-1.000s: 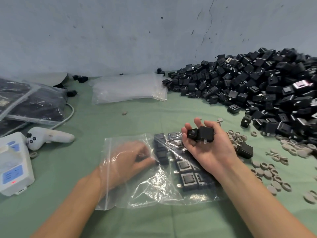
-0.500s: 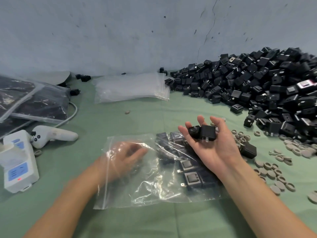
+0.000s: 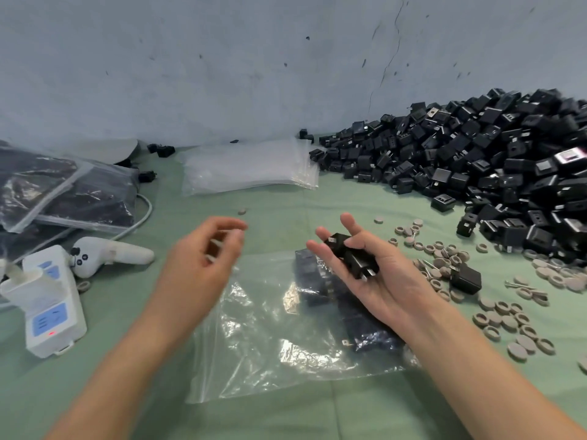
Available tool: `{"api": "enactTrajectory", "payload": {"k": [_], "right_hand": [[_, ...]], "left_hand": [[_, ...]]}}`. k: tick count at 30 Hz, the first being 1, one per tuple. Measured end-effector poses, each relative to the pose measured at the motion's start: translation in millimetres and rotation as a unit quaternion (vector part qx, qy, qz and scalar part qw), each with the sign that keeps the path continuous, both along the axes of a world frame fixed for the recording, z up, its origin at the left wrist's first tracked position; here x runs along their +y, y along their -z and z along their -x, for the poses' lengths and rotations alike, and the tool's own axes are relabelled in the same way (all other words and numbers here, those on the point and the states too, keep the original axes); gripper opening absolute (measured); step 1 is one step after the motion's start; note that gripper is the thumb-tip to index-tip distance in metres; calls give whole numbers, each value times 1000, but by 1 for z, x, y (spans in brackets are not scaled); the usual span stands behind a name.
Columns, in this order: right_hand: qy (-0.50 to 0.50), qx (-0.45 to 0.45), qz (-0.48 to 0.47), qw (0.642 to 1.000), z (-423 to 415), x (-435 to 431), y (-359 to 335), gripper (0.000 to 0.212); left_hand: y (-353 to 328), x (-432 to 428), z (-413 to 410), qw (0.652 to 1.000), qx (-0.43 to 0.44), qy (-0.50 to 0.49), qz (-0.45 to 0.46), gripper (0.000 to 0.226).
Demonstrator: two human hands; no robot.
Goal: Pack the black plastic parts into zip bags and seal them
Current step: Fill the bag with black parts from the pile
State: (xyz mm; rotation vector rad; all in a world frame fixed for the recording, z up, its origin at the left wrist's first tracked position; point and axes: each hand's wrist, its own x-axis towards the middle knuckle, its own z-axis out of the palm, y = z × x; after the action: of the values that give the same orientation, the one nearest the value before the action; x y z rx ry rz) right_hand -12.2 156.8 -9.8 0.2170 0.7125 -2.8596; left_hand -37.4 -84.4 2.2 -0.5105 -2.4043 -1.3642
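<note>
Fingers (image 3: 317, 250) of your right hand (image 3: 381, 281) are curling loosely around two black plastic parts (image 3: 352, 258), just above the zip bag (image 3: 270, 344) that is holding several more. They should be handling as light, rigid, smooth shells, so be gripping the flat sides, not the prongs. Your left hand (image 3: 203, 258), inside the bag a second ago, is now hovering above its far-left corner with the fingers half-curled. Blur is hiding whether they are holding anything.

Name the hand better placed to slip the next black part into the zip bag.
Probably the left hand: it looks empty, above the left end of the zip bag, beside the right hand, whose palm holds the black parts.
</note>
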Motion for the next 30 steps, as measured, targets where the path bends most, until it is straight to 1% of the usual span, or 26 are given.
{"api": "enactTrajectory", "payload": {"k": [3, 6, 8, 10, 12, 14, 16, 18, 20, 22, 24, 26, 28, 30], "right_hand": [[-68, 43, -68, 994, -4, -7, -1, 42], [-111, 90, -168, 975, -6, -11, -2, 36], [-127, 115, -214, 962, -8, -15, -1, 35], [-141, 140, -261, 945, -10, -21, 0, 36], [-146, 159, -305, 928, -12, -27, 1, 42], [-116, 157, -344, 918, -10, -28, 1, 46], [-65, 127, -347, 927, -6, -24, -2, 39], [-21, 80, -315, 945, -1, -16, -4, 31], [9, 38, -292, 956, 2, -6, -4, 29], [27, 11, -282, 959, 3, 3, -3, 27], [37, -12, -270, 962, 4, 8, -1, 26], [47, -31, -261, 964, 5, 12, 1, 24], [54, -44, -256, 964, 6, 14, 3, 23], [57, -54, -252, 964, 6, 14, 4, 22]], "left_hand": [[0, 30, -13, 994, 32, 62, 81, 23], [5, 43, -17, 991, 19, 86, 105, 30], [9, 44, -18, 993, 5, 80, 88, 31], [10, 44, -21, 996, -12, 75, 48, 22], [8, 44, -22, 996, -41, 79, 8, 13], [1, 34, -20, 993, -78, 79, -41, 18], [-5, 7, -12, 991, -98, 36, -85, 22], [-4, -30, -4, 985, -126, -35, -114, 17], [4, -59, -3, 966, -192, -99, -140, 24], [16, -73, -7, 947, -259, -116, -149, 24], [28, -79, -12, 945, -293, -97, -111, 16], [30, -78, -14, 949, -310, -46, -33, 15], [26, -75, -19, 953, -297, 30, 57, 27], [25, -68, -23, 954, -263, 57, 133, 43]]}}
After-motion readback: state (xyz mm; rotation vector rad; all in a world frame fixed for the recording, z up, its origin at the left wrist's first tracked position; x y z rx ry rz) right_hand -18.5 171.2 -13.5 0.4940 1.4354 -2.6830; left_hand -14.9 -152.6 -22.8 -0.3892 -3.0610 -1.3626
